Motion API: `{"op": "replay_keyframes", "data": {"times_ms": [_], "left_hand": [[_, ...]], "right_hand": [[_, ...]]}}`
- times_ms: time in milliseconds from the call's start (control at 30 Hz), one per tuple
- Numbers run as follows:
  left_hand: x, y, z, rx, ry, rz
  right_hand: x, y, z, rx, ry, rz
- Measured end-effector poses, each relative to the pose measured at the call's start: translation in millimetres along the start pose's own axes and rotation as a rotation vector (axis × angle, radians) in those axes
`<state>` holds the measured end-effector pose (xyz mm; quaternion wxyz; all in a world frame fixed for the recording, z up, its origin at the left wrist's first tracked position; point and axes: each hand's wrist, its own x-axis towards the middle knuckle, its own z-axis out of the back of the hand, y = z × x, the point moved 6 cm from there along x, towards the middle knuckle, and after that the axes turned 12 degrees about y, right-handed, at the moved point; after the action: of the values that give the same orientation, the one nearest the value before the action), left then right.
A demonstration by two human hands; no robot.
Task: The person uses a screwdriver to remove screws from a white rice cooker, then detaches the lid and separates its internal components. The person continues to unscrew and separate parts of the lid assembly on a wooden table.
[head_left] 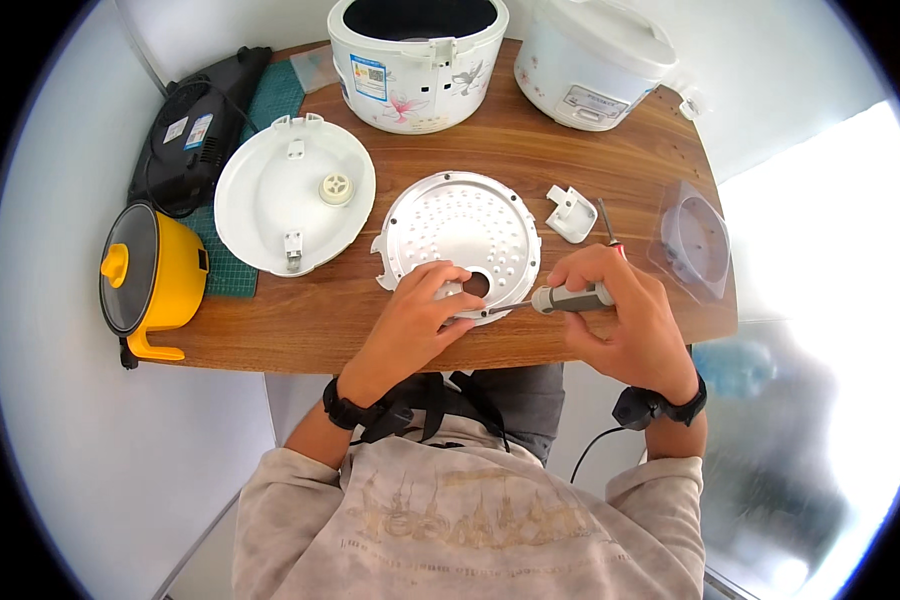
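A round silvery metal inner lid plate, dimpled and edged with dark spots, lies near the desk's front edge. On its near side my left hand grips it beside the round hole, with fingers bent and thumb by the rim. My right hand is closed around the grey and white handle of a screwdriver. Its shaft points left, and the tip meets the plate's near rim close to my left fingertips. Whether a screw sits under the tip is too small to tell.
Left of the plate lies a white plastic lid shell. Behind stand an opened rice cooker body and another rice cooker. A yellow pot and green mat are at left. Rightward lie a white latch piece, second screwdriver and clear tray.
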<state>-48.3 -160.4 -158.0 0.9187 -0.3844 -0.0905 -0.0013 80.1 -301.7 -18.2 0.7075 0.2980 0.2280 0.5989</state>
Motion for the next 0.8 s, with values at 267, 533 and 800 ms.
{"op": "replay_keyframes", "data": {"times_ms": [267, 533, 800], "left_hand": [[1.6, -0.1, -0.4, -0.011, -0.003, -0.001], [1.8, 0.7, -0.3, -0.011, 0.0, -0.001], [1.4, 1.7, -2.0, -0.015, -0.008, -0.015]], "right_hand": [[2.4, 4.5, -2.6, 0.013, -0.012, 0.104], [7.0, 4.9, -4.7, -0.021, 0.052, 0.09], [7.0, 4.6, -5.8, -0.026, 0.064, 0.091]]}}
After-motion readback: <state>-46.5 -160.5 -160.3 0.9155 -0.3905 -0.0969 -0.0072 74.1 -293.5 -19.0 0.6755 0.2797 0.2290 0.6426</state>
